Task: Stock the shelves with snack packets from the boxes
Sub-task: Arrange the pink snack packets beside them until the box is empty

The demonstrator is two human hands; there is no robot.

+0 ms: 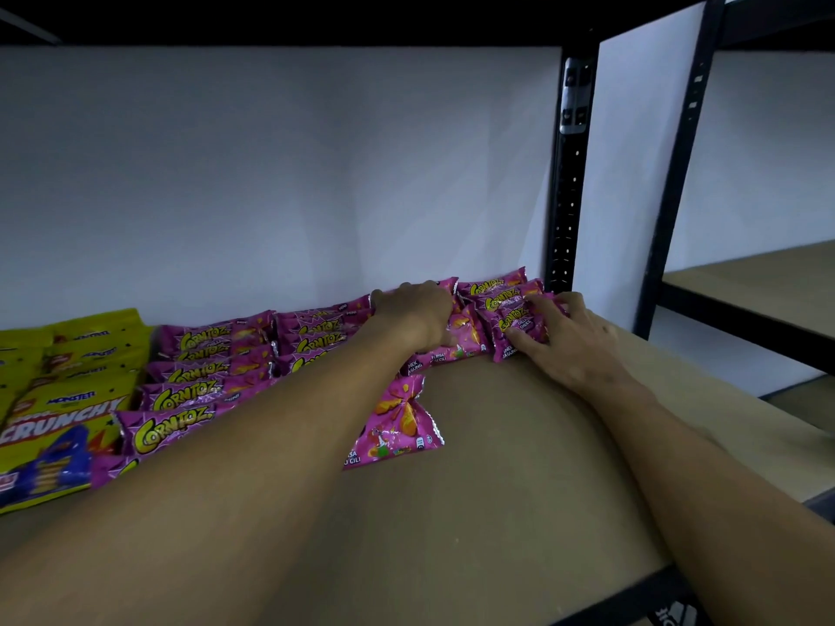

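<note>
A shop stockroom or store aisle: black slotted-metal shelving uprights carry tan board shelves, where rows of pink Corntoz snack packets lie beside yellow Monster Crunchy bags.

Two bare forearms, bare left hand, bare right hand, black white-striped clothing at bottom edge

Brown board shelf: yellow Monster Crunchy plastic bags far left. Pink Corntoz foil packets in rows right of them, reaching the back wall. One loose pink packet lies in front, mid-shelf. Black metal upright at right rear.
</note>
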